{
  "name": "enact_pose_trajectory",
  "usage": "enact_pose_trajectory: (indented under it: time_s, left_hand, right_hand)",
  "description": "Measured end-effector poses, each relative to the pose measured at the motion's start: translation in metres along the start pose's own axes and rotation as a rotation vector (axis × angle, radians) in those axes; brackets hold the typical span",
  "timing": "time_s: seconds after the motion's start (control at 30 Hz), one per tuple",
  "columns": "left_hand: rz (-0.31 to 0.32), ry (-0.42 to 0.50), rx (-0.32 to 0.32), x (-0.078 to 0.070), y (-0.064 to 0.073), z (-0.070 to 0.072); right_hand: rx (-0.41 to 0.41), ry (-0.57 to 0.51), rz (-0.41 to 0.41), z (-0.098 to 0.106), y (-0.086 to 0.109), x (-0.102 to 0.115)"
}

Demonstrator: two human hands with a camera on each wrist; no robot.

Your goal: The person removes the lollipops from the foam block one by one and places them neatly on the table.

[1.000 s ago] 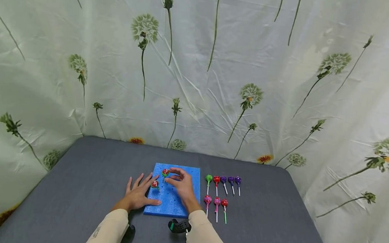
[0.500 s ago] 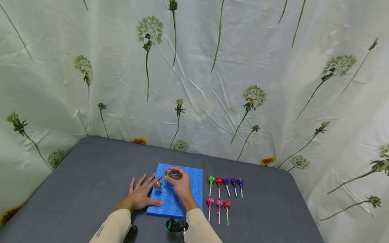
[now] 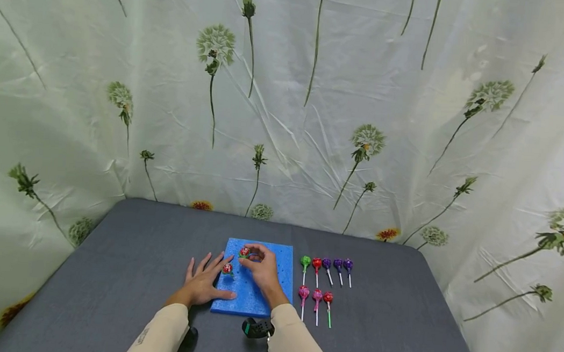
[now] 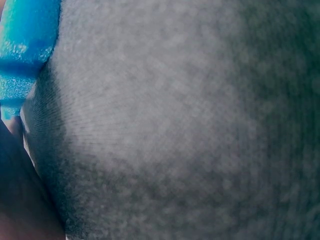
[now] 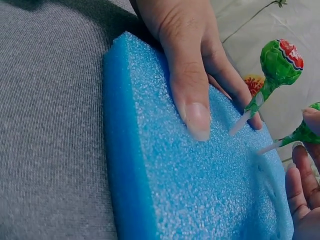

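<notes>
A blue foam block (image 3: 242,303) lies on the grey table. My left hand (image 3: 201,288) rests spread at its left edge, with the thumb pressing on the foam's top. Beside those fingers a lollipop in a green and red wrapper (image 5: 281,62) stands tilted, its white stick in the foam. My right hand (image 3: 265,274) pinches a second green and red lollipop (image 3: 245,252) between thumb and fingers near the block's far left. In the right wrist view that stick reaches the foam surface. Only foam, cloth and a dark, blurred bit of hand show in the left wrist view.
Right of the block lie several lollipops in two rows: a green one (image 3: 305,261), a red one (image 3: 317,263), purple ones (image 3: 338,264), pink ones (image 3: 304,292) and a red one with a green stick (image 3: 328,298). A flower-printed curtain (image 3: 285,117) hangs behind the table.
The head view has shifted slightly. Both hands keep almost the same places on the block, and the right hand still holds its lollipop at the same spot.
</notes>
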State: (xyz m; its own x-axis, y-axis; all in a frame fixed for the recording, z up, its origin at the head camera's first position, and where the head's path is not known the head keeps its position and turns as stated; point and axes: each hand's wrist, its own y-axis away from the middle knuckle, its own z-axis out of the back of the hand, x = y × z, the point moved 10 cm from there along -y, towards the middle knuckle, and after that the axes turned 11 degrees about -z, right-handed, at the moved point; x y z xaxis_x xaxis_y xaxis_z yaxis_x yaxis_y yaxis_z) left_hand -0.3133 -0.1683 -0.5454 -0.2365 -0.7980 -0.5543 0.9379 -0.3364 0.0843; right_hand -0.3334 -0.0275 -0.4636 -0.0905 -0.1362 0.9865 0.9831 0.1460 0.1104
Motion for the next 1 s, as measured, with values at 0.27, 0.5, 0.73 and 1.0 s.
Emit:
enact_pose_trajectory:
  time_s: [0.27, 0.5, 0.73, 1.0]
  left_hand:
    - [-0.017, -0.001, -0.014, 0.001, 0.001, -0.001]
    - [-0.023, -0.001, -0.016, -0.002, 0.0, 0.0]
    - [-0.016, 0.018, -0.004, 0.001, -0.001, -0.002]
    - [-0.032, 0.029, -0.018, 0.007, -0.003, -0.004]
  right_hand:
    - [0.008, 0.135, 0.037, 0.0, 0.005, 0.009]
    - [-0.001, 0.092, 0.034, 0.009, 0.005, 0.011]
    - [-0.001, 0.055, 0.03, 0.017, 0.004, 0.007]
    - [0.008, 0.043, 0.045, 0.027, 0.008, 0.011]
